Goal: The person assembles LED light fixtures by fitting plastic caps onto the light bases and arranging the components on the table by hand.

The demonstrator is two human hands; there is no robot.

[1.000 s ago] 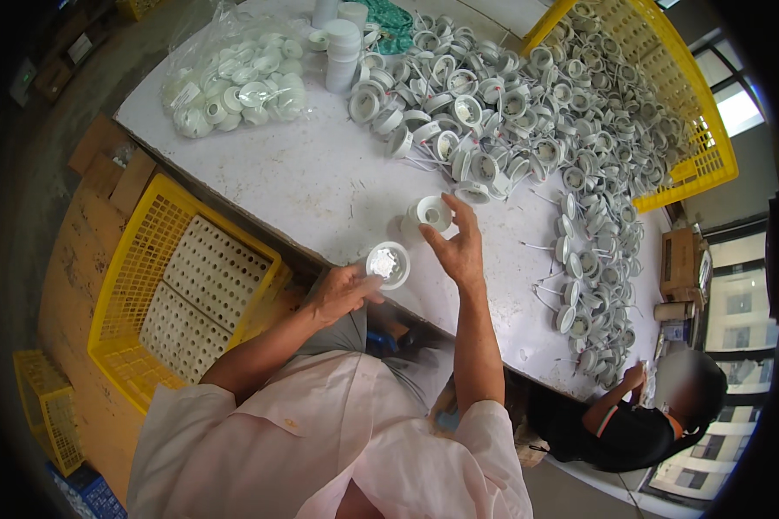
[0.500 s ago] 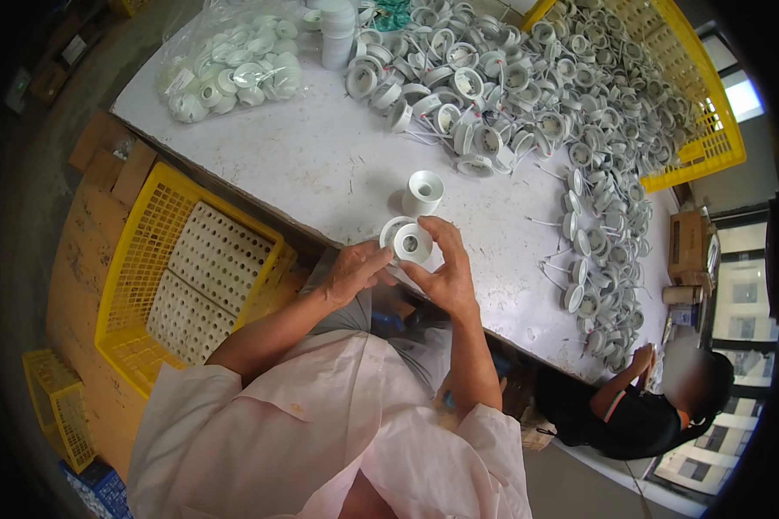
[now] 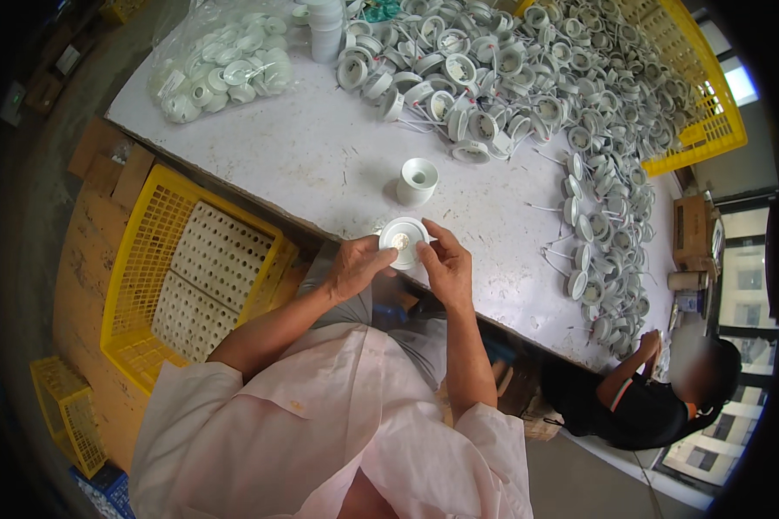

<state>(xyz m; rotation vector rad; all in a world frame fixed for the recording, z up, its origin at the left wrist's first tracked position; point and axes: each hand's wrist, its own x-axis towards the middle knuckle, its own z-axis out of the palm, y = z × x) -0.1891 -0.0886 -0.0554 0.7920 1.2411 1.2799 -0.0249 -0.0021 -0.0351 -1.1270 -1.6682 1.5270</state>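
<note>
Both my hands hold a white round lamp housing (image 3: 411, 230) over the near edge of the table. Its face is turned up, showing a stepped rim and a small pale speckled disc in the middle. The fingers of my left hand (image 3: 357, 266) are closed on the housing's left side, with the thumb at the central disc. My right hand (image 3: 447, 265) grips its right side between thumb and fingers. Just beyond stands a white cylindrical piece (image 3: 417, 182) with a hole in its top, touched by neither hand.
Many white housings with wires (image 3: 493, 86) heap across the far and right table. A clear bag of white caps (image 3: 225, 69) lies far left beside stacked white cups (image 3: 326, 39). Yellow crates (image 3: 117, 303) stand left and far right. A co-worker (image 3: 658, 398) sits at right.
The housing in my hands has been turned, so its speckled disc now faces up. My right fingers have shifted down along its side. The whole view has moved slightly.
</note>
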